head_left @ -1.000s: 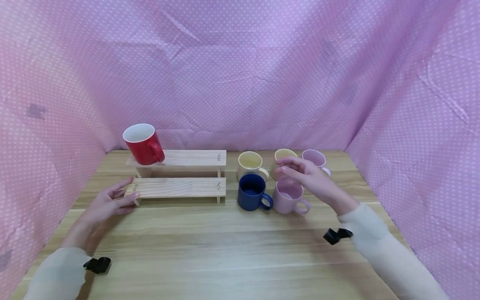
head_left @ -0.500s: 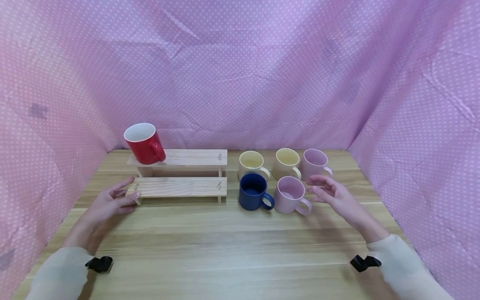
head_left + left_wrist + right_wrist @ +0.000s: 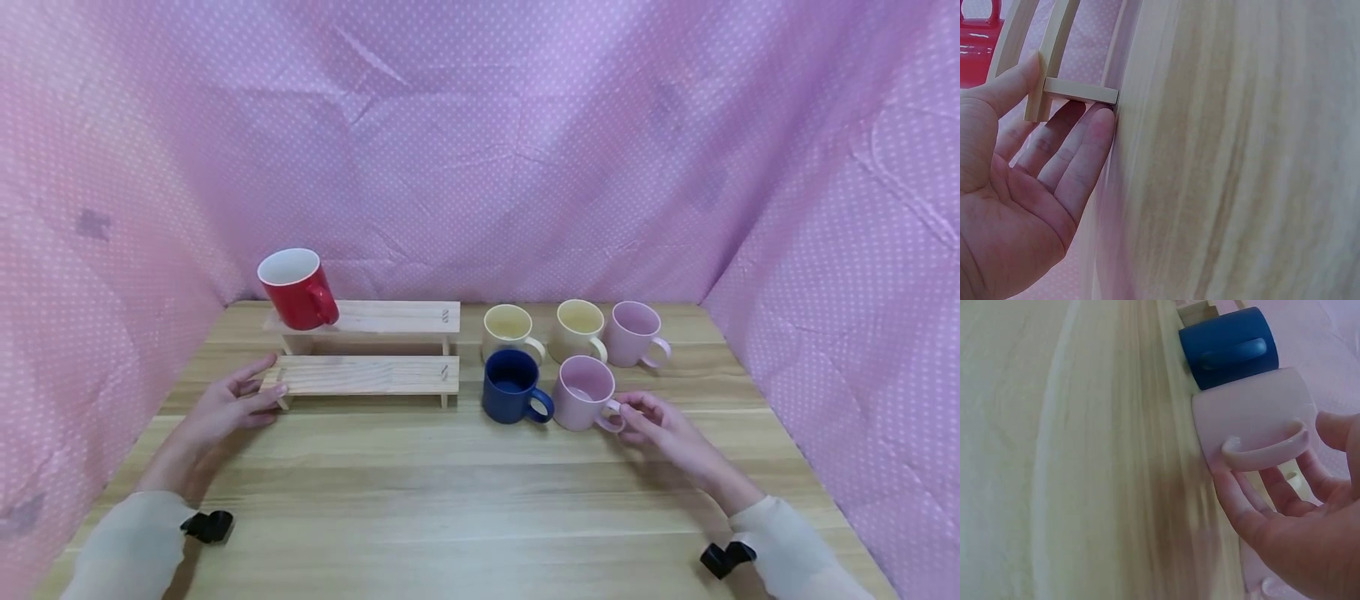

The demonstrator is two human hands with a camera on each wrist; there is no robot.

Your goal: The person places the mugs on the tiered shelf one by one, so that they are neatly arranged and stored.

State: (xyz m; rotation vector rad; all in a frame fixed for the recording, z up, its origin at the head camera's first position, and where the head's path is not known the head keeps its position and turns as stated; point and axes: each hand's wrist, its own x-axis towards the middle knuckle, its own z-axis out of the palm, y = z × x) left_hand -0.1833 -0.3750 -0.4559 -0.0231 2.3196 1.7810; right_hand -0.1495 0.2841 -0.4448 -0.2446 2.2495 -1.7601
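Note:
My left hand (image 3: pixel 225 408) holds the left end of the low wooden step rack (image 3: pixel 367 375); in the left wrist view the thumb lies against the board (image 3: pixel 1054 56) and the fingers reach around its leg (image 3: pixel 1079 90). A red mug (image 3: pixel 296 304) with a white inside stands on the upper board (image 3: pixel 390 317), at its left. My right hand (image 3: pixel 671 433) is at the handle of the front pink mug (image 3: pixel 577 408). From the right wrist, the fingers (image 3: pixel 1241 506) extend beside and behind that handle (image 3: pixel 1266 453), while the thumb stands apart from it.
A navy blue mug (image 3: pixel 506 400) stands close left of the front pink mug. Behind them are two pale yellow mugs (image 3: pixel 498 342) and another pink mug (image 3: pixel 626 342). Pink dotted cloth (image 3: pixel 480 167) walls in the wooden table (image 3: pixel 450 500) at the back and sides.
My right hand has come back from above the rear mugs, out to the right, then down to the front pink mug's handle. The left hand stays at the rack's end.

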